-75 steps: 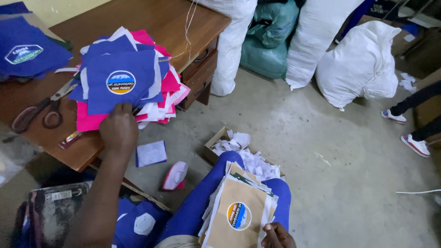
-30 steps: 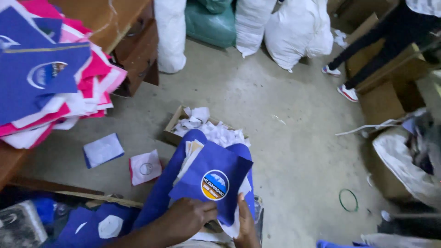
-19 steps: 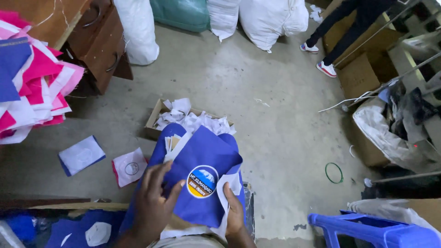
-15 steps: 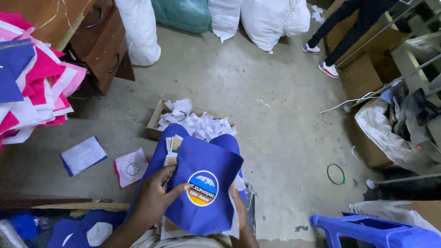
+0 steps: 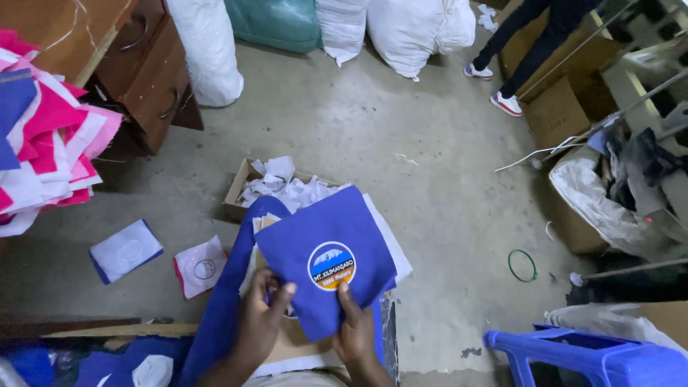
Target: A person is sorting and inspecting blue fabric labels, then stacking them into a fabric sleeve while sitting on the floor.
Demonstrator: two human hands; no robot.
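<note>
A blue fabric piece (image 5: pixel 326 251) with a round printed patch lies on a stack of fabric and paper pieces on my lap. My left hand (image 5: pixel 261 322) grips its lower left edge. My right hand (image 5: pixel 355 333) pinches its bottom edge, thumb on top. Under it lie white sheets (image 5: pixel 390 240) and brown card pieces (image 5: pixel 264 223).
A cardboard box of white scraps (image 5: pixel 279 186) sits on the floor ahead. Pink, white and blue pieces (image 5: pixel 43 143) are stacked on a wooden desk at left. Loose pieces (image 5: pixel 125 247) lie on the floor. White sacks (image 5: pixel 416 29), a person's legs (image 5: pixel 516 43), a blue plastic stool (image 5: pixel 595 355).
The view swung from the desk down to my lap. My left hand left the desk pile and, with the right, now holds the blue piece, which has turned slightly.
</note>
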